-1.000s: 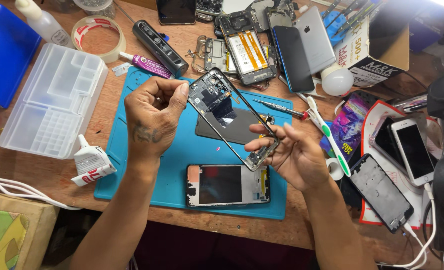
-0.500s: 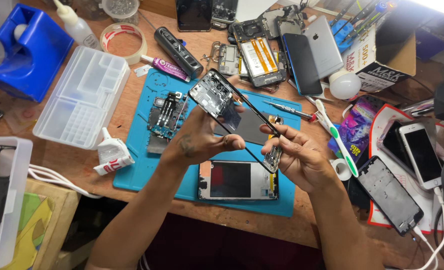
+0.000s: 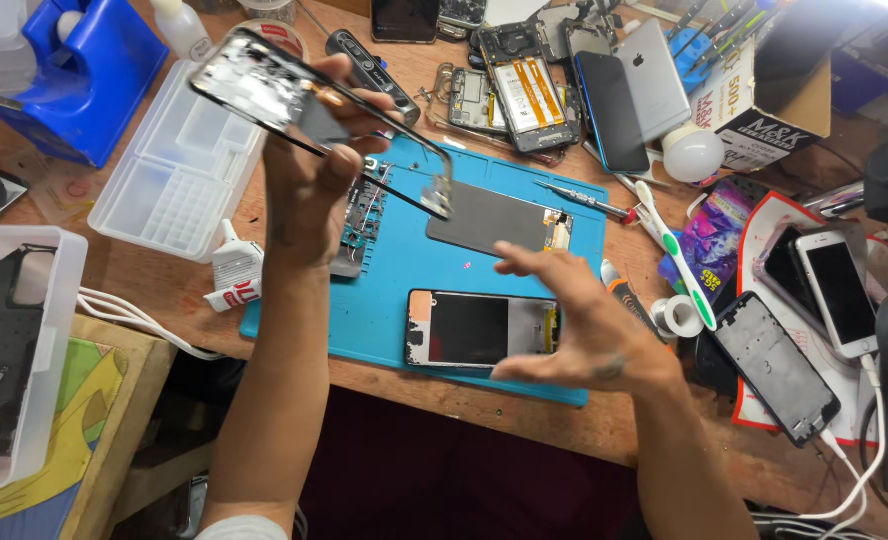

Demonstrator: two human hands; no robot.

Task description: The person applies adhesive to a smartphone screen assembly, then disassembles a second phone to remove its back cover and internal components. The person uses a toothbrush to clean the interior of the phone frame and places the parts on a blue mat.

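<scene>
L hand point(image 3: 309, 165) is raised above the blue mat point(image 3: 394, 300), fingers pinched round a thin phone frame point(image 3: 309, 110) w/ a shiny, scuffed panel at its far end; the frame runs slantwise from up over the clear parts tray point(image 3: 179, 170), left of the mat, down to a spot above the mat's top middle. R hand point(image 3: 589, 330) hovers over the mat's right edge, fingers spread wide, holding nothing, just beside a phone point(image 3: 479, 328) lying face up on the mat's near side. On the mat's upper half sits a dark grey back plate point(image 3: 499, 220), and at its upper left a circuit board point(image 3: 359, 215), partly hidden by the L wrist. A screwdriver point(image 3: 584, 200) lies at the mat's top right corner. Right of the mat: a toothbrush point(image 3: 679, 260), a tape roll point(image 3: 679, 315), a black phone point(image 3: 779, 365) and a white phone point(image 3: 839, 290). Left of the mat lies a small glue tube point(image 3: 232, 275), prob. adhesive, tho it's hard to tell. Beyond the mat's top edge sits a cluster of opened phones point(image 3: 524, 90); far upper left of it, a blue holder point(image 3: 79, 80)
</scene>
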